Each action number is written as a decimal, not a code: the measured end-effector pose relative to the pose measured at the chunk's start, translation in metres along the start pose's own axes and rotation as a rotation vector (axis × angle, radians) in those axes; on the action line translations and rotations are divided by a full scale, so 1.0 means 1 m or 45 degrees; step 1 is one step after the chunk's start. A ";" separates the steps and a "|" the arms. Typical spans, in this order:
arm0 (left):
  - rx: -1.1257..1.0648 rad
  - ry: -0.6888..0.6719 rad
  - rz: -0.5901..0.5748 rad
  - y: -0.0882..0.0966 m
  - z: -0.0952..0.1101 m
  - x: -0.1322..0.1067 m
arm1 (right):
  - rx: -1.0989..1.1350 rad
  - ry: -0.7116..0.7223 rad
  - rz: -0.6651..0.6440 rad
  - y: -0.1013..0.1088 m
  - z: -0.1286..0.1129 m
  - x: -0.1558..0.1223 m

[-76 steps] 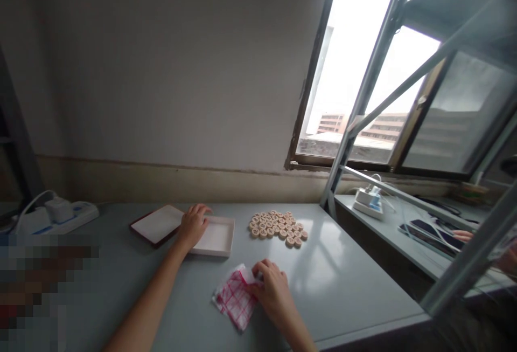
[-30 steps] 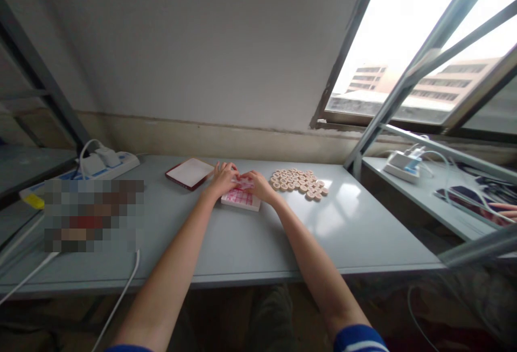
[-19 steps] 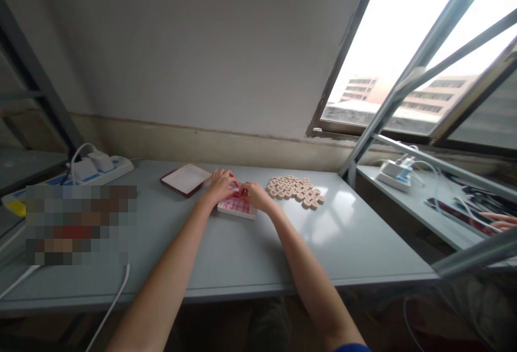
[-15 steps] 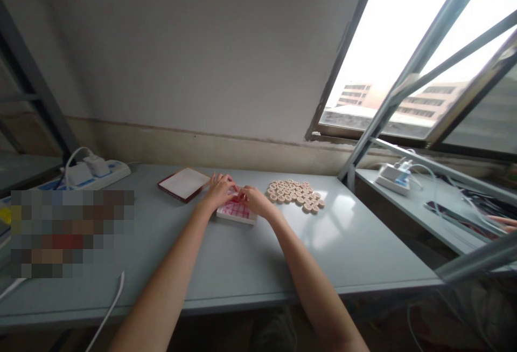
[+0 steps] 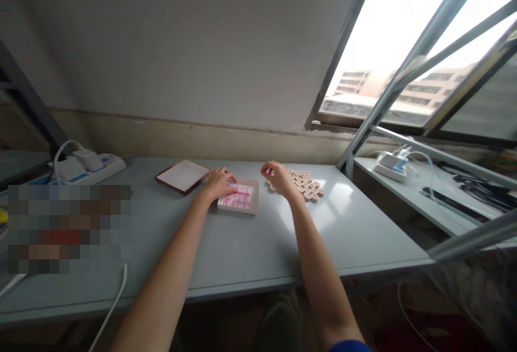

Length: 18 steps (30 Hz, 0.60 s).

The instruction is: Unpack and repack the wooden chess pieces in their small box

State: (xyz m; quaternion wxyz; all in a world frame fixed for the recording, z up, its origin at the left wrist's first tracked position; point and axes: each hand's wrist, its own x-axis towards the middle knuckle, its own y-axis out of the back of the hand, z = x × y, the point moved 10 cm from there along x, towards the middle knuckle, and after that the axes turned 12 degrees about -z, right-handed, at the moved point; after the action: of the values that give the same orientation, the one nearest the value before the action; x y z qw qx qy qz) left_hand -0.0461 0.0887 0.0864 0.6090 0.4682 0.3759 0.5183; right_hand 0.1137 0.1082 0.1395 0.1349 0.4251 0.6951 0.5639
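At the far left, a white power strip (image 5: 84,164) lies on the desk (image 5: 250,249), and a blurred patch (image 5: 68,228) hides what is in front of it. Next comes a flat lid (image 5: 182,176) with a dark red edge and a white inside. The left hand (image 5: 220,183) is just beside this lid. Its fingers (image 5: 231,178) are a little spread and rest on the far part of a folded sheet with red grid lines (image 5: 238,200), which lies flat inside a shallow white tray (image 5: 255,197). Pressing with open fingers seems a good way here, because the sheet stays low and smooth and the tray stays steady. The right hand (image 5: 277,175) is raised at the near edge of a pile of round wooden chess pieces (image 5: 304,186). Its fingers are curved with the tips close together, and I cannot tell if they pinch a piece. Further right, a white charger (image 5: 390,168) stands on a separate lower surface.
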 end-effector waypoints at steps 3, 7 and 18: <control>-0.052 -0.012 -0.053 -0.006 -0.002 0.003 | -0.125 -0.271 -0.114 0.012 0.044 -0.015; -0.161 -0.058 -0.117 -0.016 -0.003 0.006 | -0.222 -0.421 -0.344 -0.003 0.066 -0.027; -0.270 -0.002 -0.172 -0.020 0.003 0.005 | -0.337 -0.366 -0.455 -0.026 0.049 -0.019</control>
State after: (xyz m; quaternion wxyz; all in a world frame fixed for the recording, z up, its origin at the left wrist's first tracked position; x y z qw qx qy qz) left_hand -0.0365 0.0928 0.0681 0.6888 0.3753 0.3492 0.5126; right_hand 0.1465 0.1271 0.0949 0.3839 0.3501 0.6531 0.5510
